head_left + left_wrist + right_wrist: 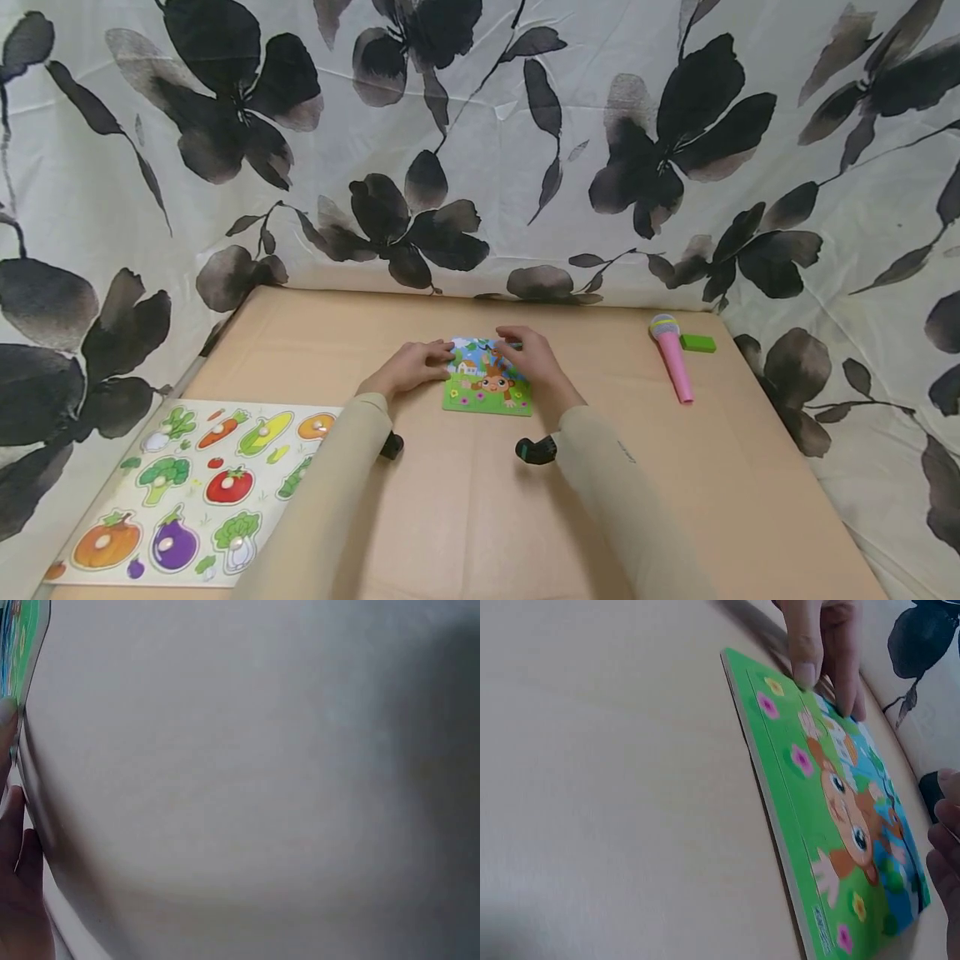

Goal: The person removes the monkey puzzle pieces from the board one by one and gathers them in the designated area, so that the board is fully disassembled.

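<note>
A small square picture puzzle (467, 401) with a cartoon monkey lies on the table between both hands. Its green lower part faces me, and blue sky fills the far part. My left hand (408, 368) is at its left edge; in the right wrist view the left thumb (805, 673) and fingertips touch the board's surface near that edge. Over the far right corner hovers my right hand (536, 364), its fingers loosely bent and apart from the board in the right wrist view. Only part of the left hand (22, 907) enters the left wrist view.
At the left lies a large white vegetable puzzle board (191, 437), partly behind the left sleeve. A pink toy microphone (672, 362) and a green block (698, 343) lie at the far right. Floral cloth (510, 142) hangs behind the table.
</note>
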Demonstrator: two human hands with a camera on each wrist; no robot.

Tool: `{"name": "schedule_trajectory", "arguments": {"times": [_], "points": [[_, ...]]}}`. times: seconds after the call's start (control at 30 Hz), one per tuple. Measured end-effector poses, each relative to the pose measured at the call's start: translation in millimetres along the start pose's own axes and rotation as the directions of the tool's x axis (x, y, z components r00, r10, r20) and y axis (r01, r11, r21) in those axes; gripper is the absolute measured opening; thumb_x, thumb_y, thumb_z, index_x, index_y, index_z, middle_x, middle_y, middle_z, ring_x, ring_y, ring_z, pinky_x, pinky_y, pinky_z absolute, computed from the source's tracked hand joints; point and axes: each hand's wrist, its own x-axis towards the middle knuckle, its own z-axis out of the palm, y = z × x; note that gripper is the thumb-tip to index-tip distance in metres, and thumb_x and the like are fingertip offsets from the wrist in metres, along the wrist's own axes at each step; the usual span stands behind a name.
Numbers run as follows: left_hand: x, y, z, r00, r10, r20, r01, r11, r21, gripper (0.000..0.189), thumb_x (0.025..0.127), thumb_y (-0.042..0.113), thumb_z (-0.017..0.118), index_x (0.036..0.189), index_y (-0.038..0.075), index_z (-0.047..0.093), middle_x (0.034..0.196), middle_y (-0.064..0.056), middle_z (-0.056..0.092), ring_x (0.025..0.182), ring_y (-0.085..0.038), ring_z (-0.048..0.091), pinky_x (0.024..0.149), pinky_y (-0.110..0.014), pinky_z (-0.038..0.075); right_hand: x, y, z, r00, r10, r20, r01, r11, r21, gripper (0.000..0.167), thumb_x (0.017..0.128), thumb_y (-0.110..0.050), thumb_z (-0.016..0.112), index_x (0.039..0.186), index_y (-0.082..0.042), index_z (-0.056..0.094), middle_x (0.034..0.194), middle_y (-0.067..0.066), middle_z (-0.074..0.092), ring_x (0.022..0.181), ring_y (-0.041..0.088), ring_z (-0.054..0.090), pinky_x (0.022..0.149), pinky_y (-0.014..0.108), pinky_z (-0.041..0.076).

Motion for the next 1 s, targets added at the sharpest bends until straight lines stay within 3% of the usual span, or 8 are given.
{"name": "schedule_trajectory", "arguments": {"times": [0.13,0.27,0.57,1.0], "points": [[-0.1,0.4,-1.2,1.0,0.006,0.001,-0.006,1.0,0.015,0.042,0.091,0.021,0.071,0.129,0.005,0.064,0.149,-0.006,0.046,0.144,-0.025,0.031,0.118,-0.045,0.022,4.4,-5,14,0.998,0.062,0.016,-0.063,0.996,0.058,0.041,0.096,-0.02,0.063,0.134,-0.005,0.059,0.129,0.012,0.062,0.115,0.029,0.06,0.101,0.042,0.046],[0.1,0.6,-0.4,1.0,0.013,0.001,-0.013,1.0,0.026,0.043,0.09,0.021,0.071,0.129,0.005,0.064,0.148,-0.005,0.047,0.143,-0.025,0.032,0.118,-0.044,0.023,6.7,-8,26,0.995,0.096,0.034,-0.097,0.994,0.051,0.041,0.096,-0.021,0.064,0.133,-0.006,0.06,0.123,0.01,0.064,0.111,0.026,0.061,0.1,0.04,0.047],[-0.4,2.1,0.4,1.0,-0.004,0.015,0.004,1.0,0.017,0.043,0.092,0.021,0.07,0.131,0.005,0.063,0.149,-0.004,0.046,0.144,-0.025,0.031,0.118,-0.046,0.023,10.4,-6,36,0.996,0.082,0.02,-0.082,0.997,-0.012,0.039,0.095,-0.016,0.065,0.131,-0.003,0.062,0.113,0.012,0.063,0.096,0.023,0.057,0.092,0.04,0.049],[0.5,-3.0,-0.1,1.0,0.009,0.004,-0.009,0.999,0.046,0.043,0.091,0.023,0.071,0.129,0.006,0.064,0.149,-0.004,0.047,0.143,-0.024,0.033,0.117,-0.045,0.025,15.4,-14,43,0.985,0.155,0.079,-0.147,0.985,-0.095,0.042,0.094,-0.025,0.067,0.131,-0.006,0.062,0.13,0.014,0.047,0.116,0.028,0.049,0.106,0.041,0.04]]}}
